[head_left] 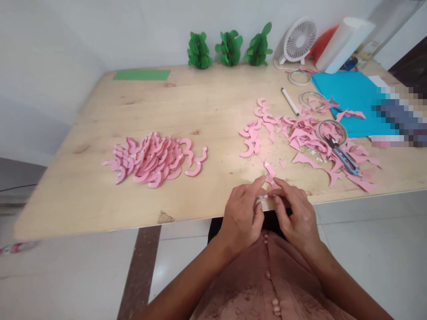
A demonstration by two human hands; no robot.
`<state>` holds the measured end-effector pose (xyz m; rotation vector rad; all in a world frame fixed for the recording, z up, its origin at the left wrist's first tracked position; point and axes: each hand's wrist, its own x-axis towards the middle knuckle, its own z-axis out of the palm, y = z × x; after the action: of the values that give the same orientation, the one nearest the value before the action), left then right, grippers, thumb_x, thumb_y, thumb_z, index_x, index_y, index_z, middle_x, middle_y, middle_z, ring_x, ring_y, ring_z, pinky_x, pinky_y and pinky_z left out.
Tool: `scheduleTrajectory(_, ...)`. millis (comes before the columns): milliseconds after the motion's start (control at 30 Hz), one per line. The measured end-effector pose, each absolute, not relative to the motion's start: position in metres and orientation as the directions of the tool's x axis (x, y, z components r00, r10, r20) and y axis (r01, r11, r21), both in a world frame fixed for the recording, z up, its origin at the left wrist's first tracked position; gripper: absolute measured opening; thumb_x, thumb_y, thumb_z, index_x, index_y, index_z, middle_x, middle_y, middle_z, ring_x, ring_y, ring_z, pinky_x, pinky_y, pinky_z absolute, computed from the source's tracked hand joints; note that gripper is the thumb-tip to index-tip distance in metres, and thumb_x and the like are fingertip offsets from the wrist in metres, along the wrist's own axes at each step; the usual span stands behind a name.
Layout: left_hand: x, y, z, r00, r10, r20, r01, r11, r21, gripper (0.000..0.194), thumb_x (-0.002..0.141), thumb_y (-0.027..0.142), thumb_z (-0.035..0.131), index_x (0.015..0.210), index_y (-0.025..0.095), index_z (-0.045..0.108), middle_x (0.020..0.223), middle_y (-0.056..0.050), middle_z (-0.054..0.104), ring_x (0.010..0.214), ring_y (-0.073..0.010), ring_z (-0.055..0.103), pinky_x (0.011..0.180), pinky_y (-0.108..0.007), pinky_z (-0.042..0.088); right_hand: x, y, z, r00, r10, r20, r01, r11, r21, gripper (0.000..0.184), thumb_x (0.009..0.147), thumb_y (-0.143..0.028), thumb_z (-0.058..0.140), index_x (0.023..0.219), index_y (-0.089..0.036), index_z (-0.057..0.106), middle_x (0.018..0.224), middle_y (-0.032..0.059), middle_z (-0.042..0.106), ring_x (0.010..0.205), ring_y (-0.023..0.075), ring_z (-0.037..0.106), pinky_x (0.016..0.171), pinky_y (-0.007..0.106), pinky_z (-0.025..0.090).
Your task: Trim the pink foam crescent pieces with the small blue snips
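Observation:
At the table's front edge, my left hand [245, 206] and my right hand [296, 211] meet over a curved pink paper piece [269, 170]. The fingers of both are bent and closed on its near end, which they partly hide. The far end of this piece sticks out beyond my fingertips and bears a pale spot. A small whitish bit shows between the hands; I cannot make out what it is. Close by, further up the table, lie loose pink curved pieces [248, 148].
A heap of pink curved pieces [156, 158] lies left. On the right are pink scraps [307, 138], a blue-handled cutting tool [347, 160], tape rolls [299, 78], a marker [290, 102] and blue sheets [350, 89]. Green paper shapes [230, 49] and a fan [300, 41] stand behind.

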<state>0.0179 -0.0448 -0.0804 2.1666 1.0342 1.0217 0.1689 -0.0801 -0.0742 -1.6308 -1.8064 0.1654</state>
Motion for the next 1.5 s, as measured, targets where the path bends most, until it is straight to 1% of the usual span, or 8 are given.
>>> scheduleTrajectory(167, 0.023, -0.044, -0.079, 0.393, 0.826, 0.403, 0.440, -0.554, 0.707, 0.060, 0.081, 0.009, 0.048, 0.138, 0.020, 0.032, 0.097, -0.005, 0.067, 0.091, -0.0209, 0.059, 0.083, -0.039, 0.047, 0.170, -0.081, -0.075, 0.034, 0.915, 0.401, 0.815, 0.207, -0.541, 0.040, 0.089, -0.016, 0.044, 0.129, -0.021, 0.048, 0.089, 0.0052, 0.070, 0.082, 0.0218, 0.063, 0.079, 0.040, 0.047)
scheduleTrajectory(400, 0.025, -0.048, -0.079, 0.379, 0.821, 0.427, 0.423, -0.564, 0.709, 0.060, 0.080, 0.008, 0.048, 0.137, 0.019, 0.033, 0.094, -0.005, 0.065, 0.088, -0.0196, 0.059, 0.082, -0.038, 0.049, 0.170, -0.081, -0.076, 0.032, 0.916, 0.400, 0.804, 0.214, -0.555, 0.040, 0.089, -0.015, 0.044, 0.128, -0.021, 0.048, 0.090, 0.0058, 0.069, 0.084, 0.0225, 0.062, 0.079, 0.041, 0.047)
scheduleTrajectory(467, 0.024, -0.049, -0.080, 0.373, 0.812, 0.448, 0.419, -0.579, 0.700, 0.059, 0.081, 0.008, 0.049, 0.137, 0.018, 0.033, 0.099, -0.007, 0.065, 0.091, -0.0197, 0.060, 0.083, -0.039, 0.049, 0.170, -0.081, -0.075, 0.034, 0.915, 0.402, 0.796, 0.219, -0.565, 0.040, 0.089, -0.013, 0.044, 0.128, -0.020, 0.047, 0.091, 0.0062, 0.069, 0.085, 0.0228, 0.061, 0.080, 0.041, 0.047)
scheduleTrajectory(600, 0.022, -0.049, -0.084, 0.383, 0.788, 0.481, 0.409, -0.612, 0.677, 0.061, 0.081, 0.008, 0.049, 0.139, 0.017, 0.029, 0.118, -0.012, 0.061, 0.109, -0.0218, 0.058, 0.090, -0.039, 0.050, 0.171, -0.081, -0.075, 0.026, 0.916, 0.399, 0.775, 0.234, -0.587, 0.041, 0.089, -0.012, 0.046, 0.129, -0.020, 0.046, 0.092, 0.0064, 0.069, 0.086, 0.0228, 0.061, 0.080, 0.041, 0.046)
scheduleTrajectory(700, 0.023, -0.048, -0.087, 0.406, 0.765, 0.499, 0.392, -0.640, 0.661, 0.063, 0.082, 0.005, 0.047, 0.140, 0.020, 0.027, 0.124, -0.012, 0.059, 0.113, -0.0210, 0.057, 0.092, -0.039, 0.050, 0.173, -0.082, -0.075, 0.024, 0.915, 0.403, 0.773, 0.239, -0.587, 0.040, 0.089, -0.013, 0.047, 0.128, -0.019, 0.047, 0.094, 0.0071, 0.069, 0.087, 0.0229, 0.061, 0.080, 0.040, 0.047)
scheduleTrajectory(867, 0.025, -0.050, -0.093, 0.385, 0.777, 0.498, 0.367, -0.623, 0.691, 0.063, 0.082, 0.003, 0.047, 0.140, 0.021, 0.028, 0.126, -0.012, 0.057, 0.115, -0.0213, 0.057, 0.093, -0.040, 0.050, 0.179, -0.084, -0.074, 0.012, 0.914, 0.406, 0.754, 0.258, -0.604, 0.042, 0.087, -0.012, 0.048, 0.129, -0.021, 0.046, 0.095, 0.0061, 0.070, 0.091, 0.0232, 0.061, 0.082, 0.040, 0.046)
scheduleTrajectory(1100, 0.027, -0.052, -0.093, 0.363, 0.828, 0.427, 0.307, -0.539, 0.784, 0.062, 0.083, 0.004, 0.046, 0.140, 0.021, 0.028, 0.124, -0.013, 0.058, 0.110, -0.0204, 0.060, 0.093, -0.039, 0.051, 0.184, -0.086, -0.076, -0.111, 0.894, 0.434, 0.706, 0.379, -0.599, 0.047, 0.086, -0.007, 0.047, 0.130, -0.020, 0.046, 0.098, 0.0078, 0.069, 0.090, 0.0225, 0.061, 0.079, 0.040, 0.045)
scheduleTrajectory(1500, 0.028, -0.050, -0.091, 0.369, 0.840, 0.397, 0.314, -0.515, 0.798, 0.062, 0.082, 0.004, 0.044, 0.139, 0.023, 0.029, 0.125, -0.011, 0.057, 0.111, -0.0206, 0.059, 0.093, -0.040, 0.050, 0.181, -0.085, -0.074, -0.103, 0.896, 0.431, 0.714, 0.368, -0.596, 0.046, 0.085, -0.005, 0.049, 0.129, -0.018, 0.047, 0.095, 0.0076, 0.068, 0.088, 0.0223, 0.060, 0.079, 0.040, 0.044)
